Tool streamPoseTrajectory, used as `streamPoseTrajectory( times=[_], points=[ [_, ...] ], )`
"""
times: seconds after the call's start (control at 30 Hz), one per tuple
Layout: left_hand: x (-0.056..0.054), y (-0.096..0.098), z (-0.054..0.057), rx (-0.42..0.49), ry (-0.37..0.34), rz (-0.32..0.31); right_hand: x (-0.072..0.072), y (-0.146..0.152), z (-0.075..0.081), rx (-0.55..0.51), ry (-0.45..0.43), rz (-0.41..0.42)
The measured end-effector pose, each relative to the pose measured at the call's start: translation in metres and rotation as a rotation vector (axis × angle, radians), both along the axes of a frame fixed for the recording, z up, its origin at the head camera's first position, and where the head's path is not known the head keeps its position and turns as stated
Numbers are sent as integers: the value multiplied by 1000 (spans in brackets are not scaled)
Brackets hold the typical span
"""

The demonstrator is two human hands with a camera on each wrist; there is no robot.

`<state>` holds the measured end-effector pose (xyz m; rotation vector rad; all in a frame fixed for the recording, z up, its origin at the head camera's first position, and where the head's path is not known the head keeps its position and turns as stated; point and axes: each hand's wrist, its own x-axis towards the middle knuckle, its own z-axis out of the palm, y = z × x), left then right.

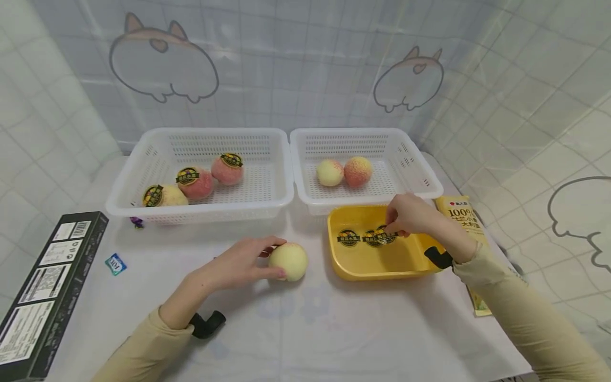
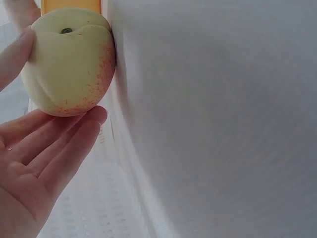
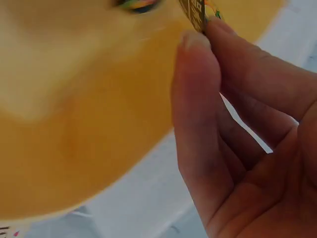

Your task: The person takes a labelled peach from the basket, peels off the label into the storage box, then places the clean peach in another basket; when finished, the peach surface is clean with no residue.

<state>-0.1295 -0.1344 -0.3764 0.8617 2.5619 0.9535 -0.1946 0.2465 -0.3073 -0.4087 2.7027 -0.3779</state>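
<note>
My left hand grips a pale yellow peach by its sides, thumb opposite the fingers, on the white tabletop. In the left wrist view the peach shows a red-speckled side, its stem hollow and no label. Over the yellow tub, my right hand pinches a black-and-gold sticker between thumb and forefinger. Other such stickers lie on the tub's floor, left of that hand.
Behind stand two white baskets: the left basket holds three labelled peaches, the right basket two peaches without visible labels. A black box and small blue packet lie left, a yellow food packet right.
</note>
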Motion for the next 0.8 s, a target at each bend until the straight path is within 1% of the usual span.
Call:
streamPoseTrajectory(
  times=[0.13, 0.33, 0.43, 0.53, 0.6, 0.7, 0.8],
  points=[
    [1, 0, 0, -10, -3, 16, -4, 9, -6, 68, -39, -24],
    [1, -1, 0, -4, 1, 1, -7, 15, -12, 128, -74, -36],
    [0, -1, 0, -5, 2, 1, -8, 17, -17, 156, -63, -20],
    [0, -1, 0, -10, 2, 4, -9, 18, -23, 184, -25, 0],
    [0, -1, 0, -13, -1, 5, -10, 17, -26, 221, -6, 13],
    [0, -1, 0, -17, -9, 10, -12, 16, -30, 272, 1, 25],
    [0, 0, 0, -21, -13, 9, -12, 14, -32, 301, -13, 21]
  ],
)
